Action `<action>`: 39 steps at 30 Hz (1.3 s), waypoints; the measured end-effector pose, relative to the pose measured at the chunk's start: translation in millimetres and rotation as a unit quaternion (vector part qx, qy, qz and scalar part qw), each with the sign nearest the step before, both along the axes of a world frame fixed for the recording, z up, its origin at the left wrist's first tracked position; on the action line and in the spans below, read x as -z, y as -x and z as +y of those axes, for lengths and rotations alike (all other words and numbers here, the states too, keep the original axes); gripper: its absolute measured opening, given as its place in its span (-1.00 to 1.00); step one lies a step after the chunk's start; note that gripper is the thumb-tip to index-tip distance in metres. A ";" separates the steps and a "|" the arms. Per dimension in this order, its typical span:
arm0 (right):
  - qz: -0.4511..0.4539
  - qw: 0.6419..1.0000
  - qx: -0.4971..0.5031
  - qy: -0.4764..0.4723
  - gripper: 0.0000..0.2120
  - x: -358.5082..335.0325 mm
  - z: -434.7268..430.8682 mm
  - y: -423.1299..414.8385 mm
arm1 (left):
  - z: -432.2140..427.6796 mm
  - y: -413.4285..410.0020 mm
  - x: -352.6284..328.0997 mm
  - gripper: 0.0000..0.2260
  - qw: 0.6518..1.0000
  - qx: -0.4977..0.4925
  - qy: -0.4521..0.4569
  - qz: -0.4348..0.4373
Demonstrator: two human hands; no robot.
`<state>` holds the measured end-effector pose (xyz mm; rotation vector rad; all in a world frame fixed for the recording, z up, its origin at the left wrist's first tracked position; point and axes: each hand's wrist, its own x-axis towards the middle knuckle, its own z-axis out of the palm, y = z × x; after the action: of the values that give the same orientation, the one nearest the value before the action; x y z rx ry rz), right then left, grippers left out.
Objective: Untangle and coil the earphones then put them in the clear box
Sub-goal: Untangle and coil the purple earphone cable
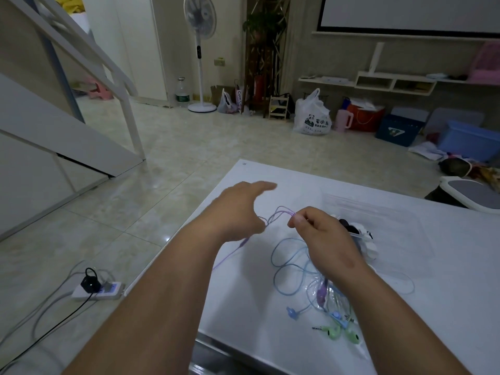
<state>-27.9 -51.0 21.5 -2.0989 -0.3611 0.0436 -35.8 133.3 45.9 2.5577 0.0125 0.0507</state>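
A purple earphone cable (280,212) loops between my two hands above the white table (446,293). My right hand (322,236) pinches the loops at its fingertips. My left hand (240,209) is blurred, fingers stretched forward; the purple cable runs under its palm and trails down to the left. Whether it grips the cable I cannot tell. A blue earphone cable (290,262) lies in loose loops below my hands. Green earbuds (342,334) and a jack plug lie near the front edge. The clear box (384,212) stands just behind my right hand.
A black-and-white object (361,231) sits beside the clear box. A crumpled clear wrapper (327,296) lies among the cables. On the floor to the left lies a power strip (97,289) with cords. A grey-topped stool (470,190) stands off the table's far right.
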 end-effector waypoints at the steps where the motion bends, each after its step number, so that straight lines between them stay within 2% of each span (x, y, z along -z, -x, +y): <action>1: 0.001 1.000 -0.005 -0.009 -0.77 -1.0 0.3 0.5 | -2.3 -0.5 1.0 -0.35 0.999 0.026 0.029 0.007; 3: 0.012 0.999 -0.016 -0.034 -0.75 -0.9 1.3 0.7 | -7.8 -1.9 5.6 -0.57 0.998 0.057 0.027 0.016; 6: 0.043 0.995 0.003 -0.088 -0.68 0.5 1.4 -0.6 | -13.3 -5.1 5.8 -0.94 0.999 0.046 0.003 0.012; 9: 0.094 0.969 0.056 -0.221 -0.62 -2.5 -0.3 -5.6 | -14.0 -3.6 4.2 -0.92 0.999 0.018 -0.036 0.028; 12: 0.138 0.921 0.098 -0.350 -0.83 -8.8 -2.4 -10.5 | -9.5 -2.0 4.9 -0.85 0.992 -0.006 -0.122 0.020; 14: 0.129 0.910 0.113 -0.377 -0.84 -10.1 -3.3 -10.6 | -5.9 -2.3 4.9 -0.86 0.995 -0.009 -0.097 0.022; 16: 0.107 0.915 0.127 -0.368 -0.80 -10.9 -4.4 -8.3 | -4.0 -3.0 3.7 -0.90 0.997 -0.009 -0.076 0.012; 21: 0.000 0.963 0.129 -0.238 -0.77 -13.8 -5.9 0.9 | -2.9 -4.3 6.5 -0.90 0.995 -0.005 -0.101 0.016; 25: -0.016 0.968 0.169 -0.187 -0.76 -12.1 -7.5 1.3 | -2.0 -5.2 6.4 -0.90 0.993 -0.010 -0.120 0.014; 29: 0.008 0.956 0.164 -0.243 -0.76 -10.5 -7.5 -1.9 | 2.0 -2.7 16.2 -0.90 0.976 -0.008 -0.210 0.049; 32: 0.021 0.943 0.164 -0.288 -0.76 -12.0 -7.7 -2.0 | 2.6 -2.6 20.5 -0.86 0.972 0.000 -0.219 0.083; 36: 0.040 0.930 0.171 -0.323 -0.76 -10.0 -8.3 -5.7 | -2.9 -3.3 14.0 -0.83 0.983 0.019 -0.170 0.073; 39: 0.058 0.937 0.164 -0.304 -0.78 -8.8 -10.3 -8.0 | -1.9 -4.9 9.4 -0.89 0.997 -0.008 -0.047 0.057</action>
<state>-19.9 -61.3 30.3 -1.5068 0.0554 -0.1264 -30.9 131.4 36.5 2.6516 0.0775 -0.0915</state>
